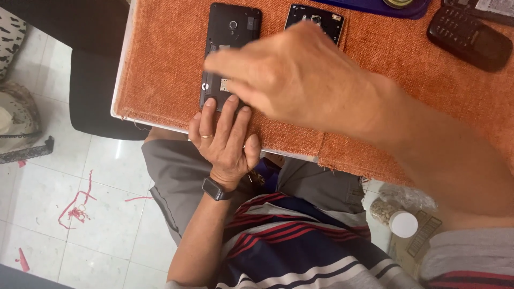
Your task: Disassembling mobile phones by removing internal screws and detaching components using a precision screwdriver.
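Observation:
A black phone [231, 32] with its back cover off lies on the orange woven cloth [160, 64]. My left hand [225, 142], with a ring and a dark wristband, rests at the table's near edge. Its fingertips lie flat on the phone's lower end. My right hand [300, 80] reaches in from the right and hovers over the phone's middle. Its index finger points left across the phone, and I see nothing held in it. It hides much of the phone's lower half.
A second opened black phone body [315, 20] lies just right of the first. A dark keypad handset [468, 38] sits at the top right, a dark blue tray [375, 7] at the top edge. A white-lidded jar [402, 223] stands on the floor.

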